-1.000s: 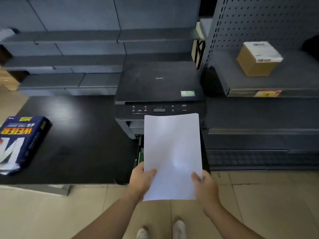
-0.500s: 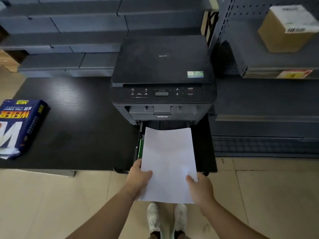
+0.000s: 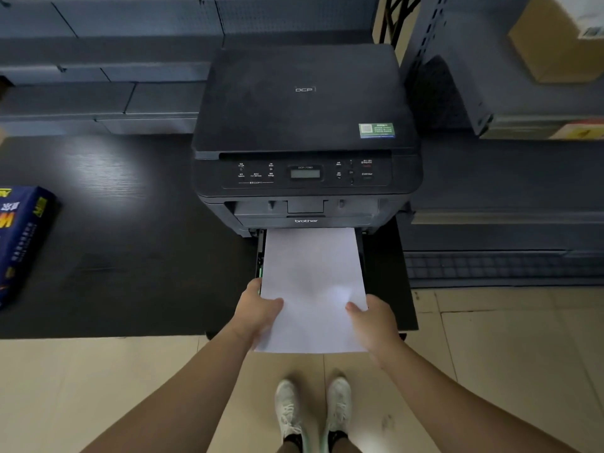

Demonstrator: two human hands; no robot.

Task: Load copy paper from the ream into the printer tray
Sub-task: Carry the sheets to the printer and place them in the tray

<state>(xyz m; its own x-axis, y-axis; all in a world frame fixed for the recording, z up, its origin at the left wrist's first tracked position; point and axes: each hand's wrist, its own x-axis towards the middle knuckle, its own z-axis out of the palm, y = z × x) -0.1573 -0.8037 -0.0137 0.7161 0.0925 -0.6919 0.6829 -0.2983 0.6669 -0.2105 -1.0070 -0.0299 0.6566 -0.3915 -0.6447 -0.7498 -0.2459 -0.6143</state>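
A white stack of copy paper lies lengthwise over the pulled-out printer tray, its far edge at the black printer's front opening. My left hand grips the paper's near left edge, thumb on top. On the near right edge my right hand holds it the same way. The paper's near end sticks out past the table edge. A blue ream wrapper lies at the far left on the dark table.
Grey shelving runs behind the table. To the right stands a pegboard rack with a cardboard box on its shelf. Beige tiled floor and my white shoes are below.
Both hands have carried the paper down and forward, from upright in front of the printer to lying flat over the open tray with its far edge at the printer's opening.
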